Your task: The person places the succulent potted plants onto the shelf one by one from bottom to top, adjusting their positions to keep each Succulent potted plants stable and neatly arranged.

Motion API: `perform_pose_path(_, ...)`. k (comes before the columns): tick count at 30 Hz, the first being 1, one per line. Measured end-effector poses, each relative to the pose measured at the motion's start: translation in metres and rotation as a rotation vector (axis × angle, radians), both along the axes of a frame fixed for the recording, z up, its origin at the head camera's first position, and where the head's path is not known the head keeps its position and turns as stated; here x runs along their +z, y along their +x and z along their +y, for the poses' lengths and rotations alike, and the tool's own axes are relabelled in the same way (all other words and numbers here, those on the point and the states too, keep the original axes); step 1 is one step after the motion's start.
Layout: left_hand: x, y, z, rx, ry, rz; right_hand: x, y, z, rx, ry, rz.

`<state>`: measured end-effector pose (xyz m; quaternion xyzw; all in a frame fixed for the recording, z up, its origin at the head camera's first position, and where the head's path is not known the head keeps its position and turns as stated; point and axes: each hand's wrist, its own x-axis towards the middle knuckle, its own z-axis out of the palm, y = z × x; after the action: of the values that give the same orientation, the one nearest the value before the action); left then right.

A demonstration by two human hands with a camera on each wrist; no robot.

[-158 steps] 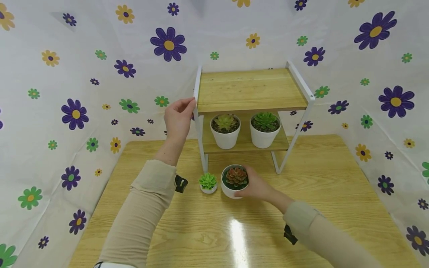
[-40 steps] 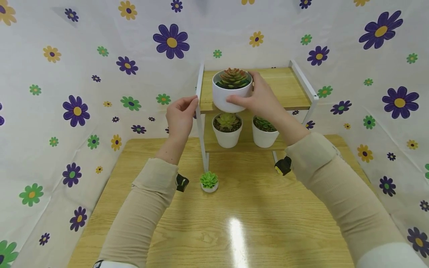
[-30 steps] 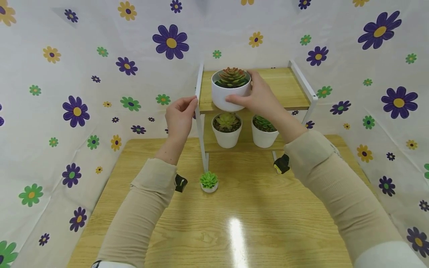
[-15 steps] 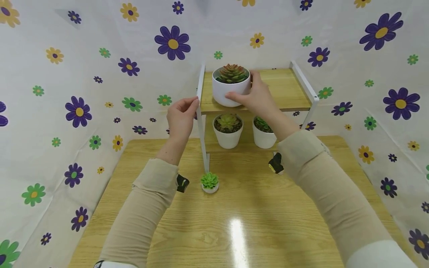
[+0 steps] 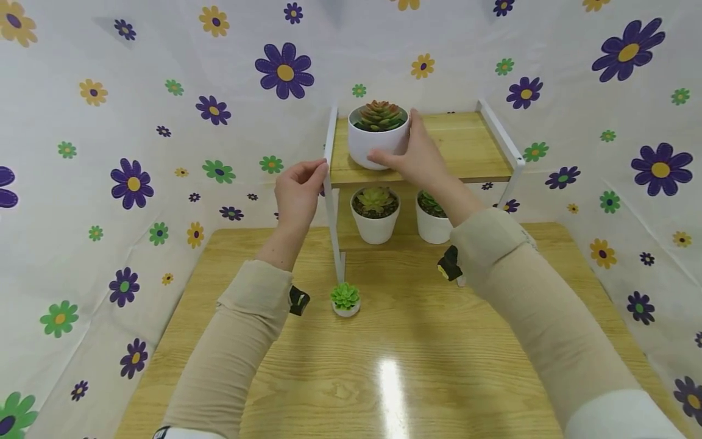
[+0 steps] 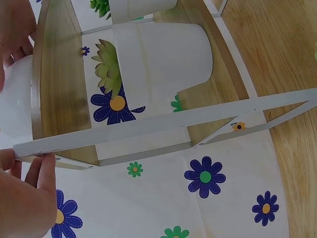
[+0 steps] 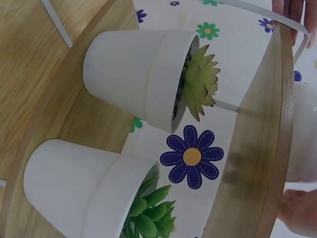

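Observation:
My right hand (image 5: 421,157) grips a round white pot with a red-tipped succulent (image 5: 377,146), thumb on its front and fingers at its right side. The pot is upright at the left part of the shelf's top board (image 5: 460,143); whether its base touches the wood I cannot tell. My left hand (image 5: 296,194) pinches the white metal frame (image 6: 124,131) of the two-tier shelf at its upper left front corner. On the lower board stand two white potted succulents, a pale green one (image 7: 133,74) and a darker green one (image 7: 84,186), the latter partly behind my right forearm.
A small bright green succulent in a little white pot (image 5: 345,299) stands on the wooden table (image 5: 307,366), in front of the shelf's left leg. A white cloth printed with flowers (image 5: 164,73) hangs behind and at both sides.
My right hand has lifted the red-tipped succulent from the table to the top board, lately moving it slightly back and lower. My left hand has stayed on the frame.

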<state>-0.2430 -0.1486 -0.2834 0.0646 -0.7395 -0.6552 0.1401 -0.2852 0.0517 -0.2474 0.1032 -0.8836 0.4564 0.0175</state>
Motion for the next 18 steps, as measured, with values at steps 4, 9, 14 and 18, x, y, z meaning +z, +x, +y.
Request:
perform_pose_path(4, 0.001, -0.001, -0.001, -0.010, -0.009, 0.003, -0.007, 0.017, 0.004, -0.028, -0.045, 0.144)
perform_pose_path(9, 0.003, -0.003, -0.001, -0.034, -0.011, 0.011, -0.041, 0.052, 0.010, 0.076, -0.118, 0.551)
perform_pose_path(14, 0.005, -0.003, -0.002, -0.038, -0.025, -0.005, -0.105, 0.074, 0.012, 0.271, 0.030, 0.917)
perform_pose_path(18, 0.004, -0.003, -0.004, -0.034, -0.022, -0.019, -0.159, 0.092, 0.009, 0.369, 0.198, 0.826)
